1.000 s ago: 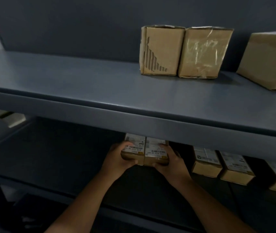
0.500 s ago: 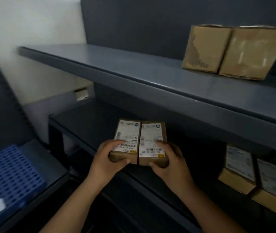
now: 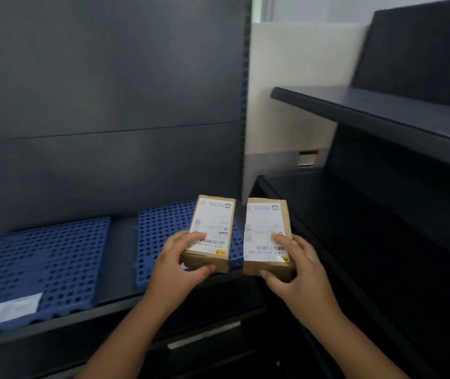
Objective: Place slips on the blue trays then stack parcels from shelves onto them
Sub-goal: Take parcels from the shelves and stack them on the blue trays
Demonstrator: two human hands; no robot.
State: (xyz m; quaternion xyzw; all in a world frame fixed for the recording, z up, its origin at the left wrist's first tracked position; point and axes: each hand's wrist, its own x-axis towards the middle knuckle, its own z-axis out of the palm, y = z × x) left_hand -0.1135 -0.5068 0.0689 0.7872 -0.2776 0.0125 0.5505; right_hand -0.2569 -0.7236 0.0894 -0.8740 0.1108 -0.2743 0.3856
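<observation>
1. left hand (image 3: 176,265): grips the near end of the left parcel (image 3: 210,228), fingers curled over the label and thumb under the near edge. It takes only the end, probably so the far end can land first.
2. right hand (image 3: 297,272): same pinch on the right parcel (image 3: 266,231), fingers on the label and thumb below. One parcel per hand, with a narrow gap between them and no contact, probably so each can be set down on its own.
3. Both parcels are brown card with the white barcode label up and the long side pointing away from the person. They are held roughly level, in the air, resting on nothing.
4. Just beyond and below the left hand is the near tray (image 3: 161,231), blue and perforated. The left parcel hangs over its right part. The right parcel sits past the tray's right edge, so it needs a shift left before lowering.
5. Cannot tell whether this tray has a slip, because the left hand and parcel hide its near part.
6. Well left of the left hand is the second tray (image 3: 40,258), also blue, with a white slip (image 3: 10,310) on its near corner. The front spot probably keeps it readable once parcels stack behind.
7. Both trays lie flat on a dark ledge (image 3: 117,269), with a strip of ledge between them.
8. Right of the right hand and beyond is dark shelving (image 3: 382,110), with two levels in view.
9. Farthest back are the dark back panel (image 3: 109,105) behind the trays and the pale wall (image 3: 295,91) between the units.
10. Judgement: this is the carry-to-tray step and no parcel is down yet.
</observation>
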